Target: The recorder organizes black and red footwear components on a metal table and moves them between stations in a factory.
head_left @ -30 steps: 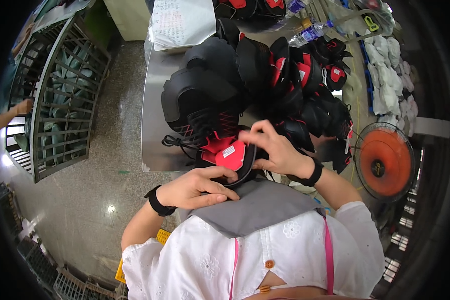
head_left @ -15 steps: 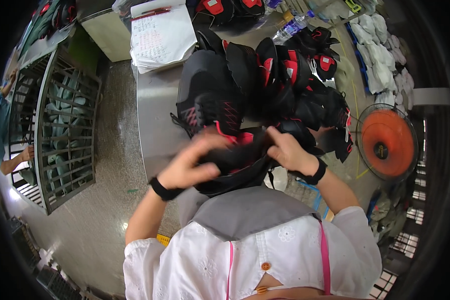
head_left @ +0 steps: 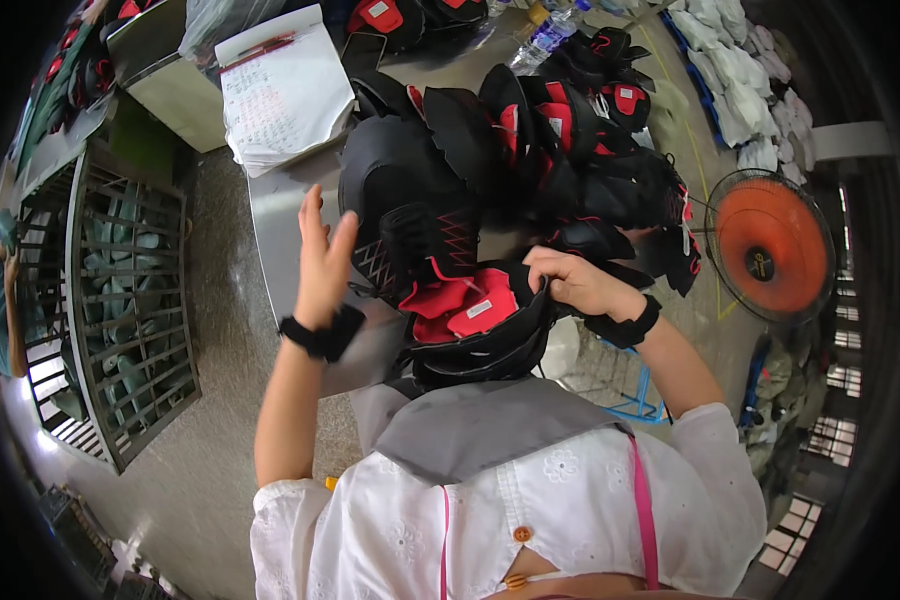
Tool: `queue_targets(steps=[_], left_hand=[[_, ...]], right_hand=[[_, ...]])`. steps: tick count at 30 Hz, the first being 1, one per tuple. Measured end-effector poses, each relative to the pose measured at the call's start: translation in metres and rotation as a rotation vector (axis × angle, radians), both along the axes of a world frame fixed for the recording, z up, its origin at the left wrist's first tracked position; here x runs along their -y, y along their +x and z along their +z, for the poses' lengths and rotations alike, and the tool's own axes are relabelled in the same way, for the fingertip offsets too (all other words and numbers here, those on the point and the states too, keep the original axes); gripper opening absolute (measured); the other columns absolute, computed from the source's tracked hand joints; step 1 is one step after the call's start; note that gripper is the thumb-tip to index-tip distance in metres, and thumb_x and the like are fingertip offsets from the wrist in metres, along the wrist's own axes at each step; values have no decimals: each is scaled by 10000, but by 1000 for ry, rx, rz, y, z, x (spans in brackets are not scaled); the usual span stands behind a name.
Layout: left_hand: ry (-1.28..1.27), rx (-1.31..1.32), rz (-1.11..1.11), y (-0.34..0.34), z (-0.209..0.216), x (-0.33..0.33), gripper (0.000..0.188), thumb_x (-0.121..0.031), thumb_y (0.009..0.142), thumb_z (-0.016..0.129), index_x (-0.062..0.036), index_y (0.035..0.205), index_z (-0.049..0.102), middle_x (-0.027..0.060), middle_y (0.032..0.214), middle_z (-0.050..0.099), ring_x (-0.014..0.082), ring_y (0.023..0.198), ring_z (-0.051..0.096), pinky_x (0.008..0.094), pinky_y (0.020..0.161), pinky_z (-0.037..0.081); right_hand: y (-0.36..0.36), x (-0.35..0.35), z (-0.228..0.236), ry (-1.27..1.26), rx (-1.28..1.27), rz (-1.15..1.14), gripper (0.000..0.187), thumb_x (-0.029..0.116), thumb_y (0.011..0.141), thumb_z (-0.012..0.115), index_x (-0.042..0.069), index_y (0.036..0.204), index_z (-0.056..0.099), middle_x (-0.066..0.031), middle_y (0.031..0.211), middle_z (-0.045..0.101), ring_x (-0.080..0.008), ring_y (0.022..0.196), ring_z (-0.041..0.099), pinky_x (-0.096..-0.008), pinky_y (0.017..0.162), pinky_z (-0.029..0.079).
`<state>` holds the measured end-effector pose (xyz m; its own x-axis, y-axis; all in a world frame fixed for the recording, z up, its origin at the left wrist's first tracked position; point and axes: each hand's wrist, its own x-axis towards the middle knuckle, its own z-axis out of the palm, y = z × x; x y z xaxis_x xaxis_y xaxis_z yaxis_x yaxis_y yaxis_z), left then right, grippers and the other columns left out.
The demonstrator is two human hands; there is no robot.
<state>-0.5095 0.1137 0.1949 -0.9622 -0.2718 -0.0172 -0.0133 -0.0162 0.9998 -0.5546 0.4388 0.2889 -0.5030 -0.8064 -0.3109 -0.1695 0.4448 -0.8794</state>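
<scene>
A metal table (head_left: 278, 235) spans the work area, with a slatted rack (head_left: 74, 310) to the left. On it, a heap of black uppers (head_left: 610, 190) crowds the far and right sides; an orange fan (head_left: 770, 250) stands beyond. At the near side sits the black shoe upper (head_left: 475, 362), red-lined, mouth upward. A bare strip follows the table's left edge; there the left hand (head_left: 326, 268) hovers, spread and empty. The right hand (head_left: 582, 285) pinches the upper's rim.

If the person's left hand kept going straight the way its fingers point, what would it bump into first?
Probably the white paper pad, just beyond the left hand's fingertips. Height is hard to judge, so it might pass above.
</scene>
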Motion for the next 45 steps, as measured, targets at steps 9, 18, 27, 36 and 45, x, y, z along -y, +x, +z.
queue_targets(steps=[9, 18, 27, 36, 45], left_hand=[[-295, -439, -803, 37, 60, -51, 522, -66, 731, 617, 5, 1212, 429, 179, 1338, 355, 361, 1264, 299, 430, 1033, 263], [-542, -425, -905, 48, 82, -71, 339, -164, 781, 584, -42, 1087, 504, 159, 1366, 306, 368, 1270, 262, 510, 957, 298], [-471, -482, -980, 46, 83, -97, 387, -180, 779, 586, -36, 1132, 518, 188, 1334, 339, 346, 1183, 398, 428, 945, 359], [-521, -501, -937, 53, 89, -101, 361, -186, 770, 583, -41, 1098, 543, 192, 1287, 396, 352, 1173, 405, 428, 951, 361], [-383, -276, -20, 70, 91, -39, 425, -227, 769, 544, -10, 1130, 481, 191, 1294, 355, 366, 1190, 345, 427, 982, 290]], right_hand=[[-20, 15, -2, -281, 3, -390, 561, 536, 895, 345, 22, 1062, 499, -119, 1155, 464, -194, 1052, 483, -313, 881, 379], [-68, 59, 24, -46, 161, 105, 684, 428, 857, 519, 86, 1379, 239, -157, 1429, 158, -245, 1151, 437, -346, 943, 365], [-107, 123, -20, 192, -581, -1, 834, 457, 840, 528, -27, 1374, 109, -220, 1337, 368, -202, 839, 542, -308, 800, 433], [-136, 145, 2, 375, -475, -25, 818, 559, 827, 485, 12, 1359, 190, -152, 1077, 562, -184, 592, 552, -249, 508, 433], [-66, 62, 64, 190, 335, 536, 297, 226, 834, 608, -12, 1009, 624, -71, 866, 656, -104, 746, 592, -257, 680, 485]])
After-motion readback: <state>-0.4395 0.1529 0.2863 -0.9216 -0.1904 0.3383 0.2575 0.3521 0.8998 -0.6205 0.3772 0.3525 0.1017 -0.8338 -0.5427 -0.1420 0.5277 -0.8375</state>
